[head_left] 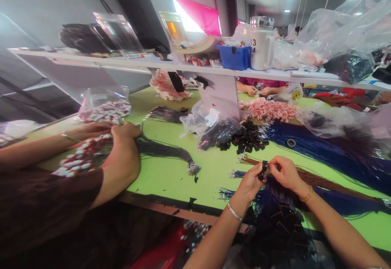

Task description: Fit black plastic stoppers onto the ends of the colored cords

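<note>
The person at the green table (165, 185) has a small black piece (263, 170) up above the tabletop, near its front edge, between both hands. The left hand (252, 181), with a pale bracelet at its wrist, has thumb and fingers closed on that piece. The right hand (285, 173) comes in just beside it, fingers curled and their tips drawn together at its edge; whatever they may be pinching is too small for me to tell. Below the hands, a dark heap of black pieces (281, 228) spreads out. Brown wires (332, 183) run off to the right behind the right wrist, and beyond them lie thick blue wires (317, 145) with a small ring (291, 143) resting on them. A loose pile of black parts (249, 138) sits farther back, next to a clear plastic bag (198, 118); pink pieces (271, 109) are heaped behind that. To the left, a co-worker's hand (126, 132) is near a bundle of dark wires (165, 149). On the shelf (189, 66) overhead, a white mug (262, 49) stands upright beside a blue bin (235, 58).
</note>
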`<state>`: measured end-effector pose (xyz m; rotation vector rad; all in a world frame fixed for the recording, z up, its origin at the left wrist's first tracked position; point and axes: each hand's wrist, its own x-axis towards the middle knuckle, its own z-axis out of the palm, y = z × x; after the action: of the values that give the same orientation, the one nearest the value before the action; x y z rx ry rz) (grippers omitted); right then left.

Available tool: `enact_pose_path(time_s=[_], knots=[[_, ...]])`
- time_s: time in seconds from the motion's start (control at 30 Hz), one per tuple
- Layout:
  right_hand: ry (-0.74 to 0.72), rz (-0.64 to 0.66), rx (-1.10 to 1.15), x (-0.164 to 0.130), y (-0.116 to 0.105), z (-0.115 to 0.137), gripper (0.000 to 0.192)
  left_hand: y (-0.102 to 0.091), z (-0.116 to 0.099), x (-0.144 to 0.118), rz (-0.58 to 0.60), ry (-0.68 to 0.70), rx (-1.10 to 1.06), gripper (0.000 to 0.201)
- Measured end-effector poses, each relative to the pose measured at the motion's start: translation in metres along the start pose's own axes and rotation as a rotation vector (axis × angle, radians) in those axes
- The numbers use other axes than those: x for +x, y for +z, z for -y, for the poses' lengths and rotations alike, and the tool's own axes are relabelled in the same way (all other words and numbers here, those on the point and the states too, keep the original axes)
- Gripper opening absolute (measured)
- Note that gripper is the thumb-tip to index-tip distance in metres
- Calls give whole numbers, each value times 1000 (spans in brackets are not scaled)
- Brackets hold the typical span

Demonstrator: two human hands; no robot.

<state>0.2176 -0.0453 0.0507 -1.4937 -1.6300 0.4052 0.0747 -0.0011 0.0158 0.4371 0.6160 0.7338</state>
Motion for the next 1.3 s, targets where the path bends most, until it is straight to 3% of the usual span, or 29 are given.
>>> enact_pose_path(time_s=[0.07, 0.2, 0.3, 0.47, 0.63, 1.1, 1.3], knots=[[50, -91, 79, 2, 0, -9, 14, 2, 0, 0, -50, 4, 26, 33], [227, -411, 242, 9, -6, -33, 18, -1, -2, 2, -139, 3, 48, 33], [280, -529, 193, 10, -15, -46, 19, -7, -1, 5, -179, 0, 51, 27], [192, -583, -28, 2, -24, -48, 17, -11, 3, 7, -198, 21, 65, 26], [142, -597, -105, 0, -25, -45, 16, -12, 5, 5, -198, 38, 93, 28], [290, -681, -19, -8, -35, -64, 17, -10, 2, 0, -228, 96, 108, 31], [298, -651, 70, -13, -35, -64, 18, -13, 1, -1, -237, 133, 141, 38]])
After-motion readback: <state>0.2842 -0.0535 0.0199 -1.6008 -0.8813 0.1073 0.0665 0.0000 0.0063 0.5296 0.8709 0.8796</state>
